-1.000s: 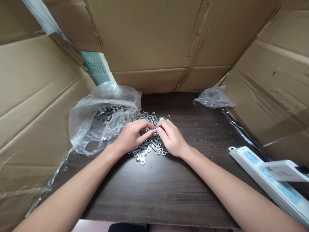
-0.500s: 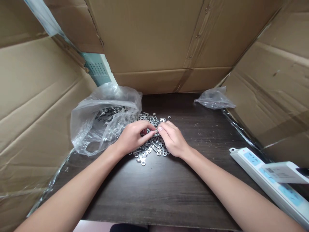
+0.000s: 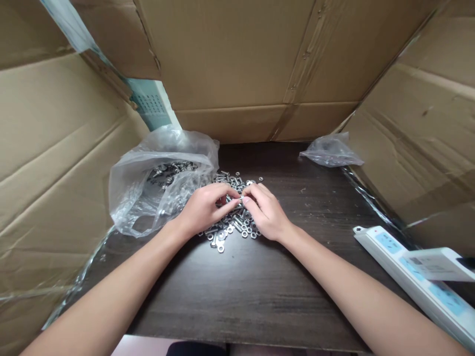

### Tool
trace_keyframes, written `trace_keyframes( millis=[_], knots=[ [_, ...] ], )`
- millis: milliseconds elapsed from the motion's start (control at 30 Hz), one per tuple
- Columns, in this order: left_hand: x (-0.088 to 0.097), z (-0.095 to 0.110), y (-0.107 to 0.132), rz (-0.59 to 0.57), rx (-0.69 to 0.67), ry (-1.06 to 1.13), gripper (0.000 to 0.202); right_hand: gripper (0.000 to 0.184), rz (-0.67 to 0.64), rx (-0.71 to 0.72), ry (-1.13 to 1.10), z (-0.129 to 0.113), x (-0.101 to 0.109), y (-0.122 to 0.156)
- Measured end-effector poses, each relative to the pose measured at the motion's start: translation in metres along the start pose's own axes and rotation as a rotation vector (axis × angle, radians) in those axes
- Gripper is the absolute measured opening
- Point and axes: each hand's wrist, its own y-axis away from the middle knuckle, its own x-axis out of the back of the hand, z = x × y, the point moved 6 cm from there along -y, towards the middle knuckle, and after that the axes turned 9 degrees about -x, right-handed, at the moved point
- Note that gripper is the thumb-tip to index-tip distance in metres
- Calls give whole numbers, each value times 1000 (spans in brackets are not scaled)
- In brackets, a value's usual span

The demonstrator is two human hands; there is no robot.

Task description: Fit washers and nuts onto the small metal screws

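My left hand [image 3: 206, 206] and my right hand [image 3: 266, 211] meet fingertip to fingertip over a heap of loose nuts, bolts and washers [image 3: 245, 228]. Between them is a small silvery bolt [image 3: 240, 198], pinched by thumb and index finger on each side. Its right end is covered by my right fingertips, so I cannot tell whether a nut sits on it. Left of the hands lies a clear plastic bag [image 3: 128, 190], its mouth facing me, with more metal fasteners [image 3: 174, 170] inside.
The dark wooden table [image 3: 237, 291] is walled by cardboard [image 3: 237, 54] at the back and sides. A smaller clear bag [image 3: 331, 150] lies at the back right. A white power strip [image 3: 386, 252] with a plugged-in white adapter [image 3: 434, 264] runs along the right.
My right index finger and thumb have shifted slightly around the bolt, with the index finger now more bent. My left hand keeps its pinch. The heap looks the same.
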Motion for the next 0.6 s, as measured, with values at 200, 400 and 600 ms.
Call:
trace_keyframes(
  millis=[200,400,600],
  knots=[
    [-1,0,0,-6,5,13,8,27,-16,5,28,2,-3,-1],
    [0,0,0,1,-8,2,7,21,-20,21,34,1,-3,-1],
    [-1,4,0,-4,-27,-11,9,36,-33,-24,24,5,-3,-1]
  ],
)
